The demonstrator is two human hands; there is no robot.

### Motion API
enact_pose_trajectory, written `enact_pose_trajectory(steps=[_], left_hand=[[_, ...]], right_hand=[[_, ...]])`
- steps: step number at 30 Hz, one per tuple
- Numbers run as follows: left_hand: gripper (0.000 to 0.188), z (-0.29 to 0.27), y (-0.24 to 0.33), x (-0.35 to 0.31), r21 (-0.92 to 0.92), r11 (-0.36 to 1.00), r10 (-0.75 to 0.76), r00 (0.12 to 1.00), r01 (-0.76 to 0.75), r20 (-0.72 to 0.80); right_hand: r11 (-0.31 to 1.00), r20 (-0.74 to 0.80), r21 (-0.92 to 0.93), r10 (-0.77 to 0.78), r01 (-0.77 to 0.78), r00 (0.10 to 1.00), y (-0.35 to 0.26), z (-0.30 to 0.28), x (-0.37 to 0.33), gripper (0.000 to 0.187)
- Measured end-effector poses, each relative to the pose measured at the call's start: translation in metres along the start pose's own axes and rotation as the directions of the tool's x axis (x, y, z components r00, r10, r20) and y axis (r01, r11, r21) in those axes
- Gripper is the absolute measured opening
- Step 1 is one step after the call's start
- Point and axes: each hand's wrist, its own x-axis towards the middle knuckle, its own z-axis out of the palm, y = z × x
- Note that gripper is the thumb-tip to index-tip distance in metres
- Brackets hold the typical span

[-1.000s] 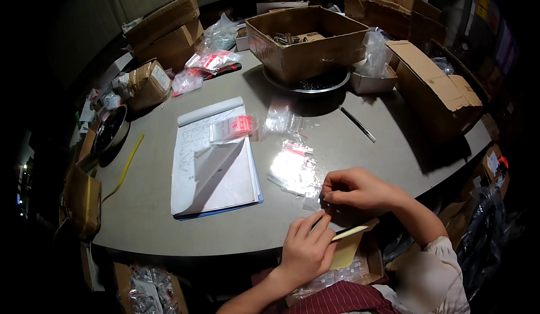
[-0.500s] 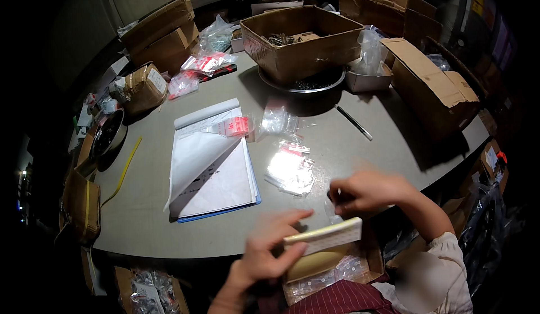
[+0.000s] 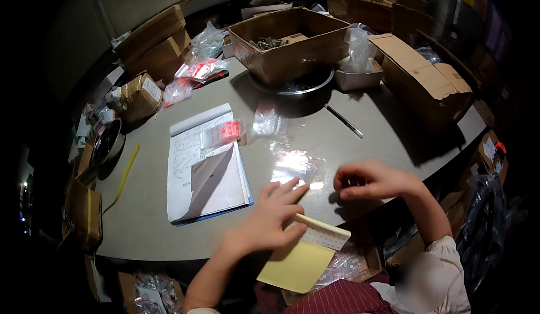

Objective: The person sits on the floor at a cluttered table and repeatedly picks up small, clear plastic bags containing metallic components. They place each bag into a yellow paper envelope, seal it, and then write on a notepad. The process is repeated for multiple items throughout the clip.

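Observation:
My left hand (image 3: 274, 215) pinches a yellow-backed sheet of small labels (image 3: 301, 262) between thumb and palm. The sheet is folded, its white dotted strip (image 3: 329, 237) turned up and the yellow part hanging below. The other fingers of that hand stretch over the near edge of clear zip bags (image 3: 293, 165) on the table; whether they touch is unclear. To the right, my right hand (image 3: 372, 180) hovers just above the tabletop with fingers curled and thumb close to them. What lies between those fingers, if anything, is too small to make out.
A clipboard with curled papers (image 3: 208, 173) lies left, a small red-striped bag (image 3: 222, 134) on it. A pen (image 3: 344, 121) lies right. Behind stand a steel bowl (image 3: 298, 91) under a cardboard box (image 3: 287, 55). At my lap, an open box (image 3: 368, 258) holds bagged small parts.
My left hand has moved up toward the clear bags, and the label sheet now hangs with more yellow showing. My right hand has shifted slightly right. The clipboard's top page has curled differently.

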Motion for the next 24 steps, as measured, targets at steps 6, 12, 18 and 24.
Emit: enact_pose_trajectory(steps=[6,12,18,24], left_hand=[[0.023,0.021,0.015,0.0,0.008,0.999,0.042,0.996,-0.041,-0.084],[0.023,0.023,0.013,0.001,-0.051,0.998,0.024,0.996,-0.028,-0.085],[0.02,0.012,0.017,-0.006,-0.157,0.987,0.008,0.985,-0.036,-0.175],[0.024,-0.005,0.013,-0.018,-0.284,0.958,-0.065,0.952,-0.024,-0.3]], right_hand=[[0.974,-0.111,-0.222,-0.067,0.04,0.992,0.016,0.01,0.04,0.022],[0.711,-0.269,-0.701,-0.193,-0.055,0.943,0.014,0.044,0.043,0.023],[0.829,-0.304,-0.536,-0.013,-0.16,0.953,0.023,0.011,0.017,0.036],[0.942,0.126,-0.312,0.17,-0.123,0.977,-0.009,0.021,-0.025,0.022]])
